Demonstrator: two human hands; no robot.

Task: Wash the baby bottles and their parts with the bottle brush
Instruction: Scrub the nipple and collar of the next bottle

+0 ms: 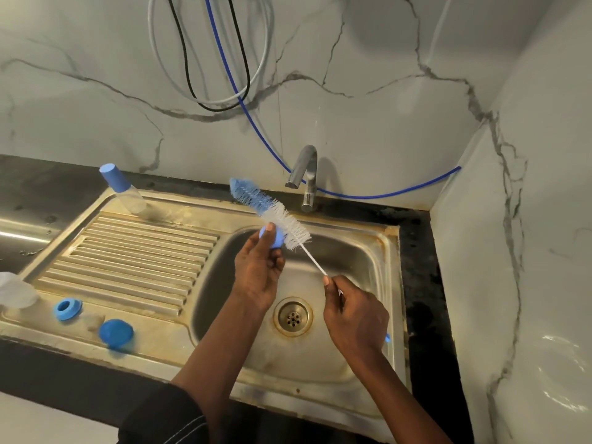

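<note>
Over the sink basin (352, 251), my left hand (258, 272) grips a small blue bottle part (275, 240). My right hand (355, 312) holds the thin handle of the bottle brush (272, 211), whose blue and white bristles rest against that part. A clear baby bottle with a blue cap (123, 190) stands at the back of the draining board. A blue ring (66, 309) and a blue cap (115, 333) lie on the board's front edge. Another clear bottle (14, 290) is partly cut off at the left.
The steel tap (304, 177) stands behind the basin with no water running. The drain (292, 316) is open. The ribbed draining board (134, 251) lies to the left. Blue, black and white hoses (224, 75) hang on the marble wall. A wall closes the right side.
</note>
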